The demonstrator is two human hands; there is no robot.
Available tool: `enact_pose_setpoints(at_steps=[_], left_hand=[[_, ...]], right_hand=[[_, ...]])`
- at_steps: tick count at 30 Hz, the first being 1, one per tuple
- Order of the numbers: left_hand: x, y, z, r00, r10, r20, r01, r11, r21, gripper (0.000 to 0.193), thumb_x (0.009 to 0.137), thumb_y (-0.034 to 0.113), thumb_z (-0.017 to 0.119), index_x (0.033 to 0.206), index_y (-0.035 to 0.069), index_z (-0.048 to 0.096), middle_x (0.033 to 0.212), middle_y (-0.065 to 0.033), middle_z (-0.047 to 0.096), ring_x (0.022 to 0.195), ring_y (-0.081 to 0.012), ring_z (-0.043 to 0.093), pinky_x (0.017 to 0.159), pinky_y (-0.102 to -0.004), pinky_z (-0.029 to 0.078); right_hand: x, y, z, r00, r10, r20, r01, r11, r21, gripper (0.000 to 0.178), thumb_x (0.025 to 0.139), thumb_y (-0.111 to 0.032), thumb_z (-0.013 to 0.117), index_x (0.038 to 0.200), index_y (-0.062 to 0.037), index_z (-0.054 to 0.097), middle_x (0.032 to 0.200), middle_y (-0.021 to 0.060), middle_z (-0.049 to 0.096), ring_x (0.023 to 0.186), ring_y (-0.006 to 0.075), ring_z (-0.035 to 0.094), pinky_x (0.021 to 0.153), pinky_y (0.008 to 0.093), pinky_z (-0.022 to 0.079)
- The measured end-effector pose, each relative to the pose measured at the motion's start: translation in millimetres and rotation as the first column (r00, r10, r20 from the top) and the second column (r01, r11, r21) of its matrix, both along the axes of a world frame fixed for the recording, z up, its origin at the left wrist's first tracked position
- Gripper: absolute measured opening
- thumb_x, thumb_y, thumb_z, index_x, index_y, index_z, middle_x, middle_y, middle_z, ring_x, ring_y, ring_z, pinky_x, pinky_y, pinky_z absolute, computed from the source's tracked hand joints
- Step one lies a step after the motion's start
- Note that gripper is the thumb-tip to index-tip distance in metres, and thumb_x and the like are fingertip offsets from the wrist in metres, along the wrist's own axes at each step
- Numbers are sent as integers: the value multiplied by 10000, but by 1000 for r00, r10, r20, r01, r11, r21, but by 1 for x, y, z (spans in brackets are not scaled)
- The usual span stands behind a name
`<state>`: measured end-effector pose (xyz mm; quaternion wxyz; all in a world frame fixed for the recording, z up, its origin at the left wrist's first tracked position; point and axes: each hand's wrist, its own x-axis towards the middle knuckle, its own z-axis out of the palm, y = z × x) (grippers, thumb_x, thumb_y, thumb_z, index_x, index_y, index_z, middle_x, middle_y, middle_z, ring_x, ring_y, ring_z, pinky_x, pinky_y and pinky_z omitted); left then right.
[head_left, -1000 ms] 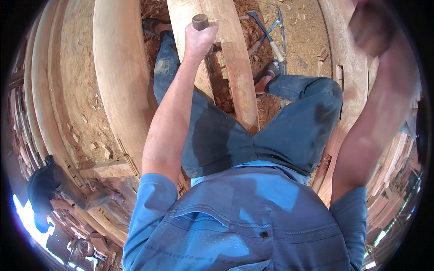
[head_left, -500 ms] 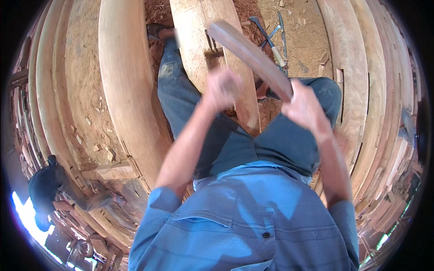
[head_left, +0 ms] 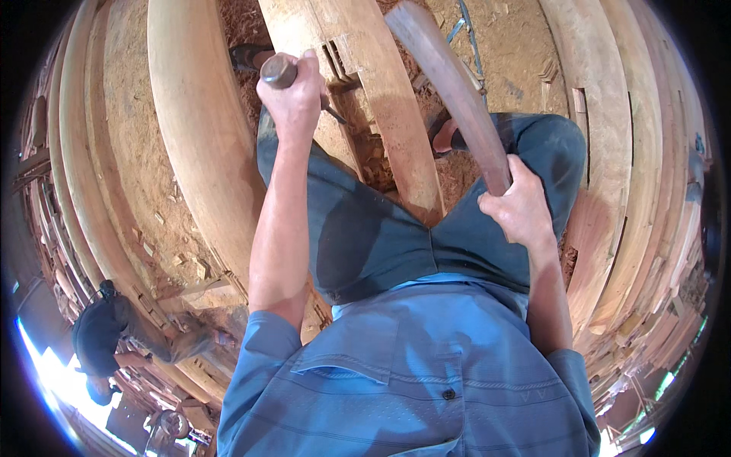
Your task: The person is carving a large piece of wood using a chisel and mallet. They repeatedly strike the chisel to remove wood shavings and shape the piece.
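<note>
Fingers wrapped around its wooden handle, my left hand point(head_left: 295, 110) holds a chisel point(head_left: 279, 71) with the butt end facing up. Its dark blade pokes out past the hand toward a slot point(head_left: 364, 126) cut in a pale timber point(head_left: 400, 122). The blade tip appears beside the slot; whether it touches the wood I cannot tell. My right hand point(head_left: 525, 202) grips the lower end of a long, slightly curved wooden mallet point(head_left: 457, 99), which slants up and left over the timber's right side. The timber runs between my legs, with chips inside the slot.
Another thick timber point(head_left: 202, 122) lies to the left, and more long timbers point(head_left: 598, 114) line the right. Wood chips point(head_left: 202, 268) litter the ground. A thin dark tool point(head_left: 470, 38) lies beyond the mallet. Another person point(head_left: 103, 335) bends over at lower left.
My left hand has moved left and up from over the slot, and the chisel in it now shows clearly. The mallet is tilted more upright, with my right hand slightly lower.
</note>
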<state>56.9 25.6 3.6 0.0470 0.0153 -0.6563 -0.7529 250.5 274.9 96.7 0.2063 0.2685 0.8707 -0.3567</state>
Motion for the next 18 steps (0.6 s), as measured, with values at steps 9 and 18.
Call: enact_pose_setpoints(at_steps=[9, 18], left_hand=[[-12, 6, -43, 998, 12, -63, -31, 948, -316, 209, 890, 97, 657, 728, 55, 532, 535, -34, 549, 462, -110, 521, 466, -282, 424], [-1, 14, -36, 998, -38, -44, 28, 976, -214, 237, 851, 90, 688, 671, 27, 548, 584, 18, 549, 536, -68, 506, 511, -278, 419]], right_hand=[[-27, -6, 48, 984, -29, -178, 10, 994, -104, 414, 680, -104, 735, 1058, 8, 607, 862, 87, 658, 793, 147, 612, 757, 311, 501], [-100, 67, 123, 772, 346, -534, -234, 935, 268, 342, 889, -351, 647, 924, -13, 679, 787, 117, 641, 786, 140, 662, 663, 283, 497]])
